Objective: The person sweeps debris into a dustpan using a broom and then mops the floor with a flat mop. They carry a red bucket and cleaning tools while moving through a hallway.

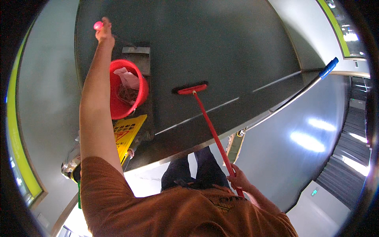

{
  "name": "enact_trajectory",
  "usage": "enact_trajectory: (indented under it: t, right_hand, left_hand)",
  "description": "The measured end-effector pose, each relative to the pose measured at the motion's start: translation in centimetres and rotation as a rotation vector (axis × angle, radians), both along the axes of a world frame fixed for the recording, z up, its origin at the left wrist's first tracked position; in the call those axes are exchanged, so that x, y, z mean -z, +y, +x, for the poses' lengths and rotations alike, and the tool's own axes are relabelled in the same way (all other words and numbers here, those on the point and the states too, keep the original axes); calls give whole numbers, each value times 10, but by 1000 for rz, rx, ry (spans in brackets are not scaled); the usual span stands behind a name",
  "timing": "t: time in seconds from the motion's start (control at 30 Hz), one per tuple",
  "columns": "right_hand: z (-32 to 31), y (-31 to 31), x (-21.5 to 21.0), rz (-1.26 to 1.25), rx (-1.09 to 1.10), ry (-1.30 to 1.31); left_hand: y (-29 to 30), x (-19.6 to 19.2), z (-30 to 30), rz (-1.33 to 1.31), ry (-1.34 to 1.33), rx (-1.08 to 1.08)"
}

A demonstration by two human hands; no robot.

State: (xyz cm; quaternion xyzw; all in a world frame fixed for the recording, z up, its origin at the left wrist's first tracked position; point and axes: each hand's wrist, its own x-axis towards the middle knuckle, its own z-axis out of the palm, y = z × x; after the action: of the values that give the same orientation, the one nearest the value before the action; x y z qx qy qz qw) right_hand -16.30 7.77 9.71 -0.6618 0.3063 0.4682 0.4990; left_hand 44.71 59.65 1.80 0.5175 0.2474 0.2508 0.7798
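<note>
My left arm stretches far forward on the left, and my left hand (pixel 104 33) is closed round a pink round-ended object (pixel 98 25). Only its bright end shows; the rest is hidden by the hand. Low on the right, my right hand (pixel 239 179) grips the red handle of a broom (pixel 213 132). The broom's red head with dark bristles (pixel 192 88) rests on the dark grey floor (pixel 221 47). Beside my left forearm stands a red bucket (pixel 144 93) with pale pink cloth or paper (pixel 128 79) and brownish stringy matter inside.
Behind the bucket is a grey box-like piece (pixel 136 50). A yellow warning sign (pixel 132 130) stands nearer me, partly behind my arm. On the right, a flat mop (pixel 235 148) has a long pole with a blue grip (pixel 328 68). Pale walls (pixel 51 79) border the floor.
</note>
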Motion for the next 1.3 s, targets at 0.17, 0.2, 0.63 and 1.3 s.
enact_trajectory:
  t: [0.17, 0.2, 0.63, 1.3]
  right_hand:
    - [6, 1, 18, -30, 1, -18]
    - [10, 2, 15, -27, 29, -12]
    - [54, -40, -57, -69, 560, -82]
    - [128, -77, 115, -307, 43, -297]
  left_hand:
    - [-89, -29, -25, 97, -180, 243]
    - [-96, -33, -30, 95, -186, 312]
    - [-183, -67, -136, 494, 193, 1075]
    - [-255, 124, -233, 493, 389, 1254]
